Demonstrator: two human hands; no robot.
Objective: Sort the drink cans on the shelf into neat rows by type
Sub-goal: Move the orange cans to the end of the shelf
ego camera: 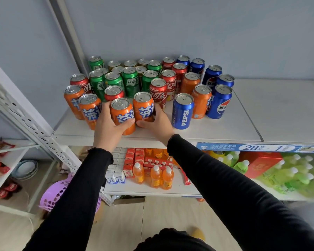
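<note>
Many drink cans stand mixed on the white top shelf: orange, green, red, blue and a few gold ones at the back. My left hand grips an orange can near the front edge. Beside it, my right hand grips a second orange can. Two more orange cans stand at the front left. A blue Pepsi can stands just right of my right hand, with another orange can and blue cans beyond. Green cans and red cans crowd the middle.
The right half of the top shelf is bare. A perforated metal upright slants along the left. Below, a lower shelf holds orange bottles, small cartons, green bottles and a red box. A purple basket sits on the floor.
</note>
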